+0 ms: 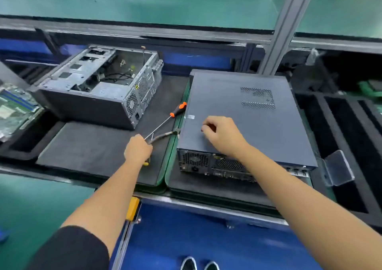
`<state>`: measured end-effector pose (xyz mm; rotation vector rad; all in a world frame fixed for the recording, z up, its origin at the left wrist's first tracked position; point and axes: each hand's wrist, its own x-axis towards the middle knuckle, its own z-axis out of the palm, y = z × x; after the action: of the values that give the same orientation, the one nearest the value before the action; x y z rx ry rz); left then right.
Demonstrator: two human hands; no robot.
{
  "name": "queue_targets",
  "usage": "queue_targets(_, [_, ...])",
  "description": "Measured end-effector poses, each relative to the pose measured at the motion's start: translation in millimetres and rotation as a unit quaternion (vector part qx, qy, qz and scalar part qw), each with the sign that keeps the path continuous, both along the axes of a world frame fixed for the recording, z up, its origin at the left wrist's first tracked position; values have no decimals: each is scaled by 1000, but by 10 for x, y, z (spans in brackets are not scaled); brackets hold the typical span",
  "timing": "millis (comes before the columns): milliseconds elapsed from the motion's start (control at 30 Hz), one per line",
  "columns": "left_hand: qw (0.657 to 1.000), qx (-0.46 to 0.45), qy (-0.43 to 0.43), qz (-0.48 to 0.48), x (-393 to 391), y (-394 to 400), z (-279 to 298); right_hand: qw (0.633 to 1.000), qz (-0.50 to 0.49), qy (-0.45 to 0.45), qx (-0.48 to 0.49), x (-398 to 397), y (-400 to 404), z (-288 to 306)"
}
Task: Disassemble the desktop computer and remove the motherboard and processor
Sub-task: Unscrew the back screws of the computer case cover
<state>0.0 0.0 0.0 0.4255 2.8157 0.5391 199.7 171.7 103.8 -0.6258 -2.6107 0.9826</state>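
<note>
A closed dark grey desktop computer [248,120] lies flat on a black foam mat, its rear ports facing me. My right hand [222,135] rests on the lid near the left edge, fingers curled under, with nothing visible in it. My left hand [138,149] grips pliers [165,134] by yellow-tipped handles, the jaws pointing at the computer's left side. An orange-and-black screwdriver [178,110] lies on the mat between the two cases, its shaft running down toward my left hand.
A second computer case [99,87], opened and stripped, stands at the left on another foam mat [93,151]. A green motherboard [14,108] lies at the far left. An aluminium post [286,25] rises behind the computer. Black foam trays [341,129] and a clear bracket [339,167] are at the right.
</note>
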Motion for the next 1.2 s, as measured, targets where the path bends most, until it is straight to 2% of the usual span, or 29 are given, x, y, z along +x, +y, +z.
queue_targets(133, [997, -74, -22, 4, 9, -56, -122, 999, -24, -24, 15, -3, -39, -161])
queue_targets(300, [998, -55, -19, 10, -8, 34, -110, 999, -28, -19, 16, -15, -18, -193])
queue_targets(467, [997, 30, -19, 70, -15, 109, 84, 999, -33, -28, 27, -29, -23, -187])
queue_targets(633, [987, 134, -55, 73, 50, 227, 418, 998, -46, -31, 35, -37, -49, -205])
queue_targets(800, [947, 292, -125, 58, 254, 317, 809, 996, -64, -54, 16, -55, -92, -152])
queue_targets(900, [914, 367, -173, 22, 395, 367, 998, 995, -67, -66, -45, -52, -103, -58])
queue_targets(1000, [883, 412, -215, -60, 615, 428, 1159, 977, -80, -32, -195, -60, -191, 87])
queue_targets(1200, [855, 365, -228, -290, 1168, 597, 1317, 915, -110, 46, -385, 73, -339, 339])
